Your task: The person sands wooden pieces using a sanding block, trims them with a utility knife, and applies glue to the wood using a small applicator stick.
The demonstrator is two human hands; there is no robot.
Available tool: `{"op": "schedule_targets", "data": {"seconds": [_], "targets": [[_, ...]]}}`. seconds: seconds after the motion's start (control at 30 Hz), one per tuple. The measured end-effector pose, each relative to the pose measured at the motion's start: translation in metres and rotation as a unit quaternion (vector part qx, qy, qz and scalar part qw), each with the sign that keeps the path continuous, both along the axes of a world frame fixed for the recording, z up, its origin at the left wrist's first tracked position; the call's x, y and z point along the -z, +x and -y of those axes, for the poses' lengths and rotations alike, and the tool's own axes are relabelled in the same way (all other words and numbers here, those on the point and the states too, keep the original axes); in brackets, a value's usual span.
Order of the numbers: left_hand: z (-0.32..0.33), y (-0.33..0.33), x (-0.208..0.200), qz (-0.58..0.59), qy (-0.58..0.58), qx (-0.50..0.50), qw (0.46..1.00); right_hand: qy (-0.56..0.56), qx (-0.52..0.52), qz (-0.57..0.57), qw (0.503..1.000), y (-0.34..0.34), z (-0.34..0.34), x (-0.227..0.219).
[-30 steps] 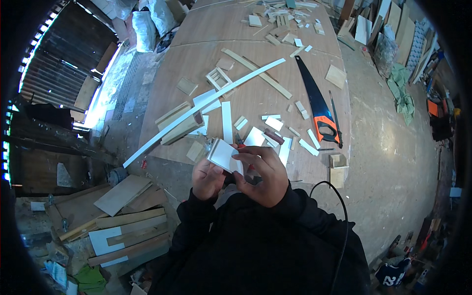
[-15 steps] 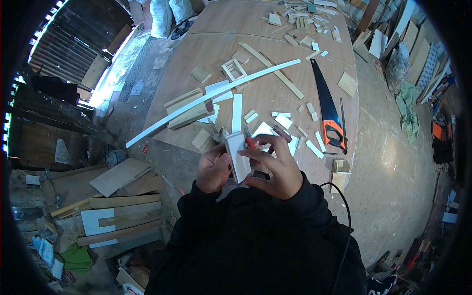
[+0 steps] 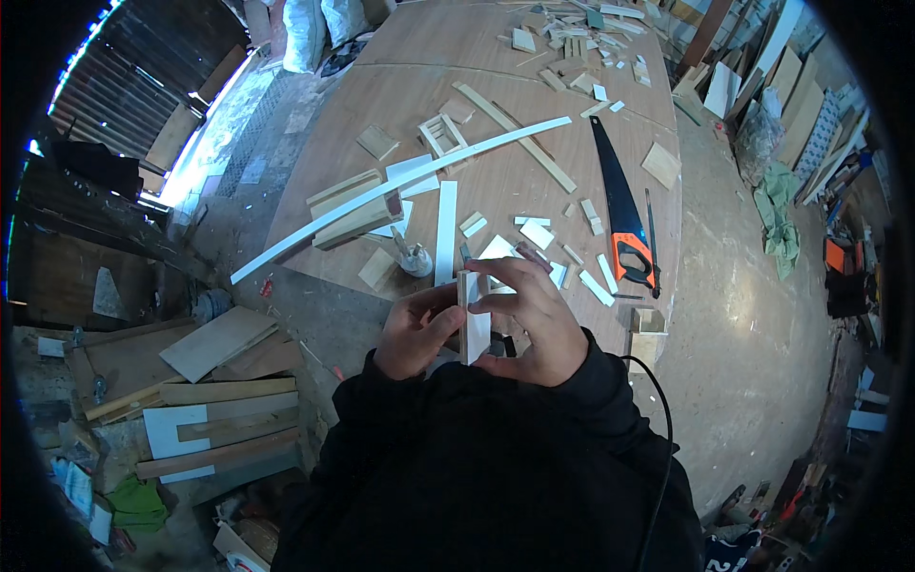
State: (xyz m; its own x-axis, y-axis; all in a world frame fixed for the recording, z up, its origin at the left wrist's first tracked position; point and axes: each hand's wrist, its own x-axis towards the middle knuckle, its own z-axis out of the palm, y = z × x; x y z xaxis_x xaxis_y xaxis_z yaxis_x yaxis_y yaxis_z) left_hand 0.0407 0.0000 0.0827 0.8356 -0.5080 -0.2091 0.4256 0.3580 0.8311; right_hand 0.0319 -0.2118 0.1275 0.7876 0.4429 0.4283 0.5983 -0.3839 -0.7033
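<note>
Close to my body, both hands hold a small wooden block (image 3: 477, 329) upright, its white face turned to the right and a bare wood edge toward me. My left hand (image 3: 417, 329) grips its left side, thumb pressed against the edge. On the other side, my right hand (image 3: 536, 319) has its fingers over the top and white face, with the thumb low down. A small whitish container (image 3: 416, 259) stands on the table just beyond my left hand. Past the block stands a white strip (image 3: 446, 229). My fingers partly hide the block's far side.
A handsaw (image 3: 624, 205) with an orange handle lies at the right beside a thin dark rod (image 3: 654, 243). One long white strip (image 3: 400, 181) crosses wooden channel pieces (image 3: 357, 212). Offcuts (image 3: 572, 57) litter the far table (image 3: 324, 124). Boards (image 3: 219, 419) are stacked on the floor at left.
The block has been turned in my hands, so its white face looks narrower and its wood edge now shows. A red item by my right fingers no longer shows. The view has shifted slightly.
</note>
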Motion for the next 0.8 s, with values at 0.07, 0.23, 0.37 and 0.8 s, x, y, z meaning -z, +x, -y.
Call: {"op": "schedule_targets", "data": {"seconds": [0.07, 0.23, 0.37, 0.8], "targets": [[-0.001, 0.0, -0.004, 0.006, 0.005, 0.009, 1.0, 0.007, 0.001, 0.0, 1.0, -0.001, 0.001, -0.002], [-0.006, 0.004, -0.014, 0.039, 0.063, 0.035, 0.997, 0.013, 0.006, -0.002, 1.0, -0.002, 0.0, -0.001], [-0.012, 0.009, -0.015, 0.049, 0.054, 0.044, 0.996, 0.004, 0.012, -0.005, 1.0, -0.001, -0.006, -0.004], [-0.049, 0.039, -0.016, 0.102, 0.085, 0.071, 0.989, 0.037, 0.042, -0.034, 0.998, 0.012, -0.045, 0.011]]}}
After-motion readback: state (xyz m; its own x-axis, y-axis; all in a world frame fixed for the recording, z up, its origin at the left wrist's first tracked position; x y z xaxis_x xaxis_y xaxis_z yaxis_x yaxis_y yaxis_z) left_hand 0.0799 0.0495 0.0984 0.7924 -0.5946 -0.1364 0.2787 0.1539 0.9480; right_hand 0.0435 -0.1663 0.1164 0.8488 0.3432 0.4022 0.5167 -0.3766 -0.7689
